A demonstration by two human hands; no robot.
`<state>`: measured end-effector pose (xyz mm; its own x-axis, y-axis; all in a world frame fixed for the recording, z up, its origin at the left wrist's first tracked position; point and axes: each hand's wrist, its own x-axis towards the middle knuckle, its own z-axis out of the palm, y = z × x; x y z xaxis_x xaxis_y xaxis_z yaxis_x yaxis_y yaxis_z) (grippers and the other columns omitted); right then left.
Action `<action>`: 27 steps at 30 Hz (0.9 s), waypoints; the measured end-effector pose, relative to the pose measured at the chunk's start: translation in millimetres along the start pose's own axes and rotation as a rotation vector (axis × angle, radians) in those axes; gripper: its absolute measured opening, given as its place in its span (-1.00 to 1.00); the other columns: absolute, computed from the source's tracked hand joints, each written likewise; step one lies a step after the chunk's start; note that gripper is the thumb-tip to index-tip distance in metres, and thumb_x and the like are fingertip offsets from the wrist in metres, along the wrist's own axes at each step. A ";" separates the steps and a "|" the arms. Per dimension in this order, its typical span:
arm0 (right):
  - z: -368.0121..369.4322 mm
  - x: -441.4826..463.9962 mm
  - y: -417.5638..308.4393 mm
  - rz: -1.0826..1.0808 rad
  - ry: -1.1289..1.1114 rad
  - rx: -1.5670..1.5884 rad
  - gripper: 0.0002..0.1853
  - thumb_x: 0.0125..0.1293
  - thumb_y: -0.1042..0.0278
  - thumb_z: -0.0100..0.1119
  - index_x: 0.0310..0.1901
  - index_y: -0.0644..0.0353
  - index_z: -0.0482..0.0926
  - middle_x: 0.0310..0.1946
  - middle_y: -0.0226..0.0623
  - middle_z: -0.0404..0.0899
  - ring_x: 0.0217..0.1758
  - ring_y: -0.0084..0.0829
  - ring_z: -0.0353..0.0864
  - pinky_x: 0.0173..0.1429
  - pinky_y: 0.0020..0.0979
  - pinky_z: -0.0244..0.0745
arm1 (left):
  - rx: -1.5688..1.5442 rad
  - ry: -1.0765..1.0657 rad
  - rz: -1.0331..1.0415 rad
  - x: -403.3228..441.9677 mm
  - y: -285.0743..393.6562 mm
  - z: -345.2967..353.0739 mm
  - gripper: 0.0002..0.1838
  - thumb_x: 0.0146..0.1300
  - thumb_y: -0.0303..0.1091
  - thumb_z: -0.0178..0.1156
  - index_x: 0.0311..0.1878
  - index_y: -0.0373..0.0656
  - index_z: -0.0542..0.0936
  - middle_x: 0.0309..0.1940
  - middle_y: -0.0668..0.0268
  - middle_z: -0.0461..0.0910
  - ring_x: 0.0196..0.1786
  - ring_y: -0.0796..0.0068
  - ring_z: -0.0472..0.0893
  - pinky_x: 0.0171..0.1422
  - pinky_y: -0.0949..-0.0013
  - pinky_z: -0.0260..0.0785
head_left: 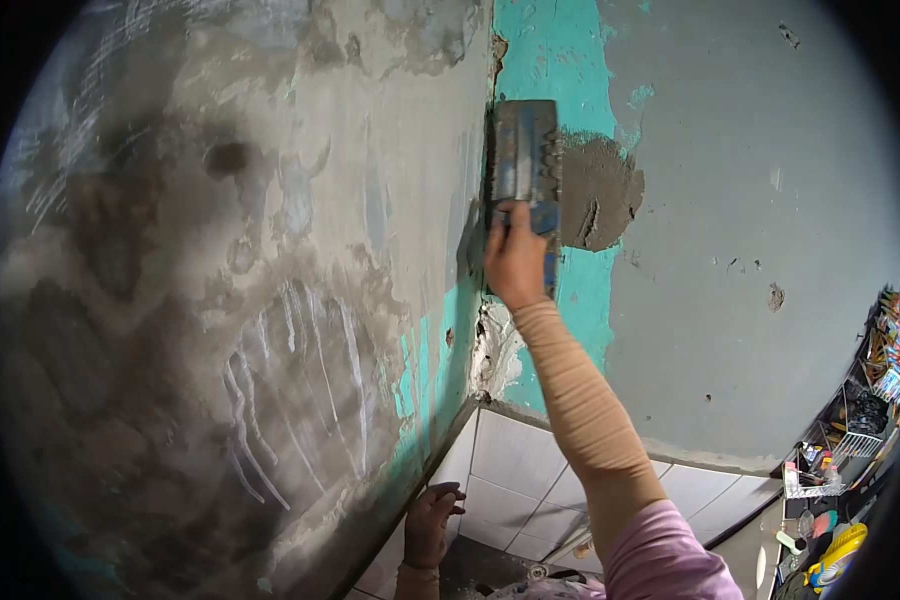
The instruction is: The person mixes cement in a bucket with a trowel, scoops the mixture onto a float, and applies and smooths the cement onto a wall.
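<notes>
High in the wall corner, my right hand [517,255] is closed round the handle of a long rectangular trowel [522,150]. The trowel lies upright along the teal-painted strip [582,300] of the right wall, its left edge at the corner. Just right of the blade a patch of wet grey mortar [600,195] sticks to the wall. My left hand [433,520] is low, near the white tiles below the corner, with its fingers curled; what it holds, if anything, cannot be made out.
The left wall [190,250] is patchy grey plaster with white streaks. White tiles [515,450] line the wall below. On the right, wire racks [820,490] hold small goods near a yellow object [838,555]. Crumbling white plaster [488,350] shows under the trowel.
</notes>
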<state>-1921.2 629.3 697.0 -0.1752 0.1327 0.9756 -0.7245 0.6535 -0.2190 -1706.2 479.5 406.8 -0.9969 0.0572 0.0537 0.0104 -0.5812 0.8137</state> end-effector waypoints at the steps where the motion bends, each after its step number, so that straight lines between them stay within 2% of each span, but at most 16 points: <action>1: 13.6 2.7 7.2 0.028 -0.004 -0.028 -0.79 0.27 0.54 0.03 -0.07 0.17 0.38 -0.63 0.04 0.50 -0.54 0.07 0.56 -0.46 -0.09 0.41 | -0.005 0.008 -0.012 -2.0 0.5 0.4 -0.73 0.32 -0.42 0.09 0.02 -0.36 0.53 -0.14 0.20 0.59 -0.03 0.45 0.57 0.01 0.36 0.43; 3: 31.9 7.2 16.9 0.086 -0.023 -0.087 -0.78 0.26 0.56 0.02 -0.06 0.20 0.36 -0.62 0.06 0.50 -0.51 0.11 0.56 -0.47 -0.07 0.40 | -0.015 0.057 -0.016 -7.9 -3.8 -5.1 -0.74 0.32 -0.43 0.09 0.01 -0.35 0.53 -0.16 0.21 0.59 -0.04 0.43 0.58 -0.01 0.33 0.45; 4: 34.9 7.0 24.1 0.100 -0.043 -0.097 -0.80 0.26 0.50 0.01 -0.09 0.17 0.35 -0.59 0.12 0.53 -0.45 0.17 0.57 -0.38 0.06 0.46 | -0.032 0.078 -0.024 -10.0 -8.2 -10.6 -0.74 0.32 -0.43 0.10 0.01 -0.35 0.54 -0.16 0.21 0.59 -0.05 0.42 0.58 -0.02 0.33 0.45; 8: 37.8 20.6 25.8 0.074 0.048 -0.102 -0.77 0.24 0.49 0.04 -0.06 0.17 0.35 -0.53 0.15 0.55 -0.40 0.21 0.57 -0.30 0.11 0.45 | -0.029 0.146 -0.055 -13.6 -16.1 -22.4 -0.75 0.31 -0.44 0.11 0.00 -0.34 0.54 -0.17 0.21 0.60 -0.06 0.40 0.59 -0.05 0.31 0.46; 12: 34.4 36.5 20.0 0.138 0.020 -0.129 -0.73 0.22 0.47 0.05 -0.03 0.15 0.34 -0.53 0.15 0.55 -0.40 0.22 0.57 -0.29 0.11 0.45 | -0.068 0.152 -0.023 -23.3 -10.3 -17.6 -0.76 0.31 -0.43 0.12 -0.01 -0.33 0.54 -0.18 0.22 0.59 -0.07 0.40 0.58 -0.05 0.32 0.46; 15: 32.9 46.2 21.3 0.056 0.089 -0.182 -0.78 0.26 0.49 0.04 -0.05 0.15 0.37 -0.59 0.08 0.55 -0.46 0.13 0.58 -0.39 0.01 0.45 | -0.058 0.166 0.004 -30.3 -5.8 -16.6 -0.77 0.32 -0.42 0.12 -0.02 -0.33 0.55 -0.19 0.22 0.59 -0.07 0.40 0.58 -0.05 0.32 0.45; 20: 16.8 77.4 13.2 0.040 0.083 -0.179 -0.77 0.25 0.46 0.03 -0.06 0.15 0.37 -0.51 0.15 0.57 -0.40 0.18 0.59 -0.28 0.07 0.48 | -0.043 0.228 0.003 -44.4 -3.6 -32.0 -0.77 0.32 -0.40 0.11 -0.02 -0.31 0.55 -0.19 0.24 0.59 -0.07 0.42 0.58 -0.04 0.33 0.45; 23: 8.6 101.2 15.2 -0.074 0.171 -0.188 -0.78 0.24 0.46 0.03 -0.07 0.16 0.37 -0.51 0.14 0.57 -0.39 0.19 0.59 -0.28 0.07 0.49 | 0.010 0.227 0.037 -51.7 1.0 -34.5 -0.76 0.34 -0.36 0.09 -0.02 -0.29 0.54 -0.21 0.25 0.59 -0.06 0.36 0.58 -0.05 0.26 0.45; 27: -24.4 160.3 13.5 -0.095 0.275 -0.210 -0.80 0.23 0.45 0.03 -0.10 0.17 0.38 -0.45 0.16 0.59 -0.35 0.21 0.59 -0.25 0.05 0.50 | -0.015 0.225 0.041 -54.5 0.5 -34.1 -0.76 0.34 -0.37 0.09 -0.02 -0.30 0.54 -0.21 0.26 0.59 -0.06 0.36 0.58 -0.06 0.26 0.45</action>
<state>-1942.9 677.6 850.8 0.0932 0.2404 0.9662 -0.5710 0.8079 -0.1459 -1654.5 448.5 384.5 -0.9879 -0.1486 -0.0451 0.0521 -0.5910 0.8050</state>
